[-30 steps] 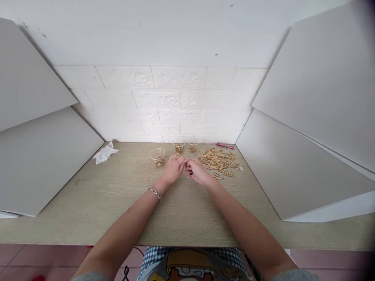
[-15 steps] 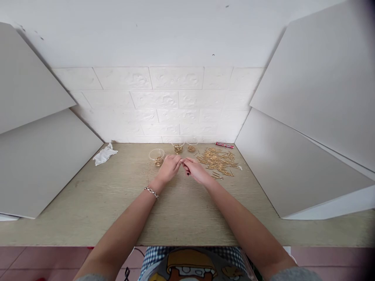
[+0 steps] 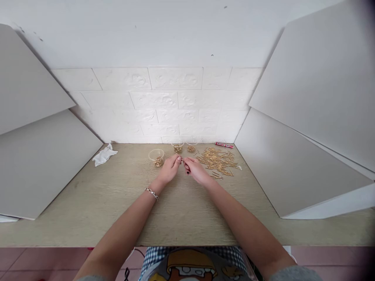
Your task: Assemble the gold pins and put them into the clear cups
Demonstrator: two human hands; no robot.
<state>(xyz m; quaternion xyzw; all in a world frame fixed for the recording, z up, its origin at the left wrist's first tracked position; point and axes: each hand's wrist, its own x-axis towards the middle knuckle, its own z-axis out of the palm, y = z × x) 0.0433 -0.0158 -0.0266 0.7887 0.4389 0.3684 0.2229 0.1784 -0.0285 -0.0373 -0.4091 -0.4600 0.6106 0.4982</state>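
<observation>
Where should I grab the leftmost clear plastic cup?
Probably pinch the leftmost clear plastic cup just under its round rim, coming from the left: it stands upright, holding small gold pieces, and the left hand is close on its right.

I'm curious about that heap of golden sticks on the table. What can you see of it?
The heap is made of many thin, straight, gold-coloured sticks that look like metal. They lie loose on the table, crossing at various angles, with a few apart at the near edge. It spreads beyond and to the right of the right hand, in front of a red tube. A small white scrap lies by its right edge.
</observation>
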